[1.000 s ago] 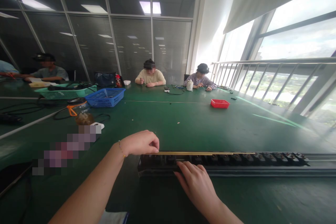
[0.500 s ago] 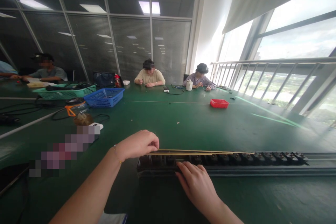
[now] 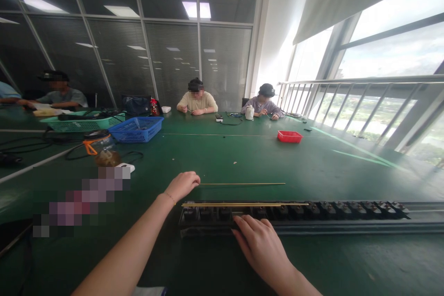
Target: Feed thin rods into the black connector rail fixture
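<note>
A glass-walled office room holds a broad green felt-like worktop [image 3: 263, 157]. At far left sit a green mesh basket [image 3: 83, 124] and a blue plastic basket [image 3: 137, 128]. The left hand [image 3: 182, 184] pinches the near end of a thin, straight brass rod [image 3: 243, 184] lying apart on the cloth; a light, level grip should keep it from bending. The right hand [image 3: 258, 240] lies flat, fingers spread, steadying the long black slotted rail [image 3: 312, 215], where more brass rods [image 3: 243, 204] rest.
</note>
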Available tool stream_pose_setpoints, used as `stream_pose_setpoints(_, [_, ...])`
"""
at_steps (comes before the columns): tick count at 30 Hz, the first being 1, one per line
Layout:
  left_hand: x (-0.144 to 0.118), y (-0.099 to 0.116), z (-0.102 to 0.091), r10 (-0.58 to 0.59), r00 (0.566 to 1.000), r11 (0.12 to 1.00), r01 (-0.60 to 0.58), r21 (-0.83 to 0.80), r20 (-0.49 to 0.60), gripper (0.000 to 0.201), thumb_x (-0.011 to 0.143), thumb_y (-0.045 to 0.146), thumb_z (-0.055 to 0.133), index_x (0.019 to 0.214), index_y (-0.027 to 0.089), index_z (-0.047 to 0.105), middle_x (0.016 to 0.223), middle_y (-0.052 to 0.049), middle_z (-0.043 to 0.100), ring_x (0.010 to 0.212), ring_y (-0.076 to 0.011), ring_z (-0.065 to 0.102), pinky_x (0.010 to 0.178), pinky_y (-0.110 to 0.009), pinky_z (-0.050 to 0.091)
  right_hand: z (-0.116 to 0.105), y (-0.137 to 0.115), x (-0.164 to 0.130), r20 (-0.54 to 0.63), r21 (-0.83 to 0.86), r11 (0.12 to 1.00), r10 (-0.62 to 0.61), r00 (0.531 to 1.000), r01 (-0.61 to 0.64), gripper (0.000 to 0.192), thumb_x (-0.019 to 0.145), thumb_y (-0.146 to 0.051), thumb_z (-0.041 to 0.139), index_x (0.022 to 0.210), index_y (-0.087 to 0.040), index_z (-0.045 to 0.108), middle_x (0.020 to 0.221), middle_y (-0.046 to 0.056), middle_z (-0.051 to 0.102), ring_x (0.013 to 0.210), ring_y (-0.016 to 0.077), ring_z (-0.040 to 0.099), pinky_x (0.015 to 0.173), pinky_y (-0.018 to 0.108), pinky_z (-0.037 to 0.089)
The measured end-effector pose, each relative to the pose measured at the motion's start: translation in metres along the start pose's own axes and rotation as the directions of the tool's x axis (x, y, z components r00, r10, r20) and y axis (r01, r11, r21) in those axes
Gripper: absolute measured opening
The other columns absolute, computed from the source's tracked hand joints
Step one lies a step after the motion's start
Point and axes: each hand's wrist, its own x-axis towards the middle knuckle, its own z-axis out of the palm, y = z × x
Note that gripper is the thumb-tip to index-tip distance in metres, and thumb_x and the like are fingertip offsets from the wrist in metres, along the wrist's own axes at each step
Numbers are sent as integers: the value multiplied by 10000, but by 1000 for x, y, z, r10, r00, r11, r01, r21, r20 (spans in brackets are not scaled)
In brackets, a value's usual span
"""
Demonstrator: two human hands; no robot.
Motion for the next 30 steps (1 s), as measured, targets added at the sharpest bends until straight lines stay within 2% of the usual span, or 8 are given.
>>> stream_pose_setpoints(2, [1, -4, 5, -17, 1000, 1000, 17, -24, 23, 194, 754, 208, 475, 732, 246, 664, 825, -22, 629, 774, -170, 574, 682, -250, 408, 1, 0, 0, -1, 1, 1000, -4, 1000, 4, 234, 874, -225, 364, 1053, -203, 513, 907, 26, 611, 772, 129, 573, 616, 266, 350])
stream_pose_setpoints(4, [0, -4, 0, -26, 1000, 998, 27, -54, 15, 188, 749, 239, 481, 763, 241, 669, 848, -30, 630, 799, -180, 570, 696, -257, 407, 1, 1, 0, -2, 1, 1000, -5, 1000, 5, 234, 876, -224, 362, 1053, -202, 513, 911, 26, 610, 769, 126, 572, 616, 265, 348])
stream_pose_setpoints(8, [-8, 13, -37, -15, 1000, 989, 12, -146, -20, 279, 775, 376, 445, 833, 218, 667, 877, -41, 630, 801, -180, 563, 699, -255, 405, 2, 1, -1, -12, 2, 1000, -10, 1000, 10, 233, 878, -226, 359, 1048, -196, 515, 911, 33, 611, 766, 125, 571, 620, 264, 344])
stream_pose_setpoints(10, [-17, 28, -60, 83, 993, 975, -64, -214, 79, 341, 775, 446, 432, 849, 208, 664, 880, -32, 631, 778, -168, 565, 677, -241, 405, 3, 2, -1, -5, 12, 1000, -10, 1000, 10, 224, 875, -219, 367, 1044, -196, 514, 908, 31, 611, 771, 128, 570, 622, 265, 340])
stream_pose_setpoints(12, [-28, 44, -76, 207, 950, 954, -142, -265, 235, 328, 748, 463, 475, 860, 221, 666, 852, -10, 639, 724, -146, 566, 636, -219, 397, 3, 2, -1, 7, 24, 1000, -5, 1000, 5, 218, 871, -207, 376, 1044, -200, 509, 910, 25, 609, 778, 128, 568, 627, 265, 336])
stream_pose_setpoints(15, [-38, 60, -84, 289, 889, 941, -194, -278, 356, 255, 737, 404, 512, 820, 225, 674, 799, 7, 646, 660, -121, 559, 595, -202, 380, 3, 2, -1, 17, 31, 1000, 0, 1000, 0, 221, 867, -200, 385, 1056, -203, 501, 918, 19, 604, 785, 129, 565, 631, 266, 330])
stream_pose_setpoints(24, [-33, 62, -78, 239, 912, 938, -129, -323, 332, 226, 713, 361, 527, 740, 179, 658, 666, 8, 616, 576, -100, 526, 524, -186, 352, 4, 2, -2, 28, 35, 999, -1, 1000, 0, 241, 862, -187, 391, 1082, -205, 487, 935, 19, 601, 782, 131, 560, 628, 270, 319])
stream_pose_setpoints(30, [-23, 44, -72, 153, 986, 974, -138, -181, 71, 224, 755, 343, 479, 728, 191, 642, 762, -5, 621, 669, -124, 543, 592, -206, 362, 3, 2, -1, 30, 36, 999, 0, 1000, -1, 236, 859, -192, 391, 1072, -201, 491, 924, 24, 603, 778, 136, 563, 626, 272, 321])
